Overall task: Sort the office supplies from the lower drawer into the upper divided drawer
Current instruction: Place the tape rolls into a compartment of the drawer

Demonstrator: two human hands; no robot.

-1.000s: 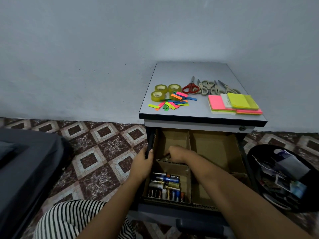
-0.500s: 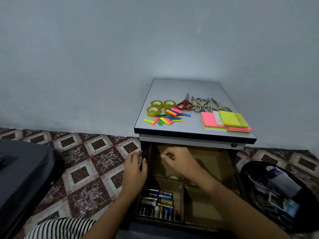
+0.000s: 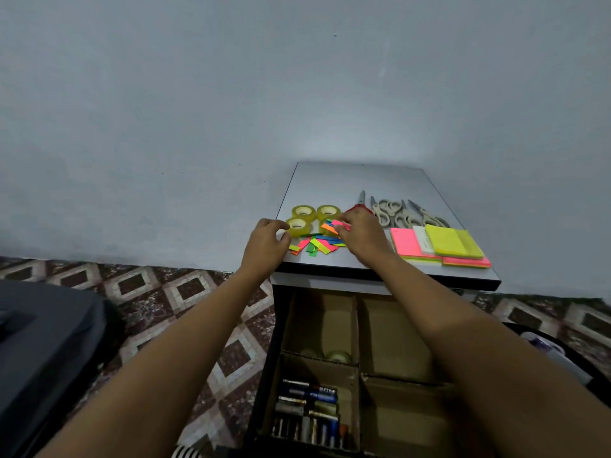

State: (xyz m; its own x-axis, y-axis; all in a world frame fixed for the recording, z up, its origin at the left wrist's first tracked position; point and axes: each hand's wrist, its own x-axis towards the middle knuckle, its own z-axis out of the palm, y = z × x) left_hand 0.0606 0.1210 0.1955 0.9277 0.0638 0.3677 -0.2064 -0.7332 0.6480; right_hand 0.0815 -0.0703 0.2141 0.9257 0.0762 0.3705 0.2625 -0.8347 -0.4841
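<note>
A pale wall backs the grey cabinet top [image 3: 347, 183]. The left hand [image 3: 264, 246] pinches the nearest yellow tape roll [image 3: 297, 225]; the right hand [image 3: 363, 239] grips bright neon flags [image 3: 319, 244] scattered between the hands. Both hands were at the open divided drawer [image 3: 355, 325] half a second ago; now they are up on top.

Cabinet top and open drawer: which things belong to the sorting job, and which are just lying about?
Part of the job:
tape rolls
coloured paper tabs
scissors
sticky note pads
batteries
divided drawer

Lying about:
dark bin
grey furniture
</note>
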